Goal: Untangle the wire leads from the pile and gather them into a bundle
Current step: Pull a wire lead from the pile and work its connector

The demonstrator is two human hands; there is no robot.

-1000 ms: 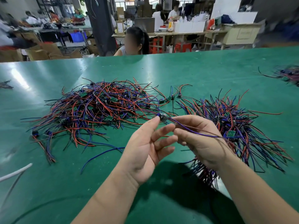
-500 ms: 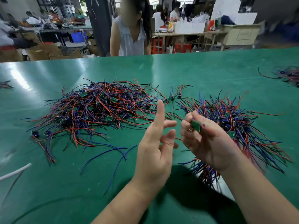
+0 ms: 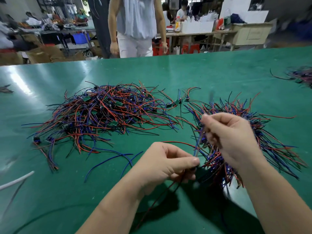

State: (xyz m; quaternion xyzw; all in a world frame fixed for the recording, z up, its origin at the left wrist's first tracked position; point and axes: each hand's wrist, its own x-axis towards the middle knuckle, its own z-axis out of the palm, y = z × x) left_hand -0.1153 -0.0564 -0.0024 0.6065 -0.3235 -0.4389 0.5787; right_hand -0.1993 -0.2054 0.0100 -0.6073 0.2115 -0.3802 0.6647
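A tangled pile of red, blue and black wire leads [image 3: 104, 114] with small green boards lies on the green table [image 3: 168, 73] at centre left. A second heap, the gathered leads [image 3: 273, 146], spreads at the right under my right arm. My left hand [image 3: 162, 164] pinches the end of one wire lead [image 3: 158, 201], whose dark and red strands trail down toward me. My right hand [image 3: 231, 137] is raised and blurred, fingers curled round the upper part of thin blue strands [image 3: 197, 146] running down to the left hand.
Loose blue wires [image 3: 111, 157] lie in front of the pile. A white cable [image 3: 15, 180] crosses the left edge. Another small wire heap [image 3: 302, 76] sits far right. A person [image 3: 136, 26] stands at the table's far edge; benches and boxes fill the background.
My left hand dropped from a raised open pose and pinched a lead's end. My right hand lifted and moved, now blurred. The person across the table stood up.
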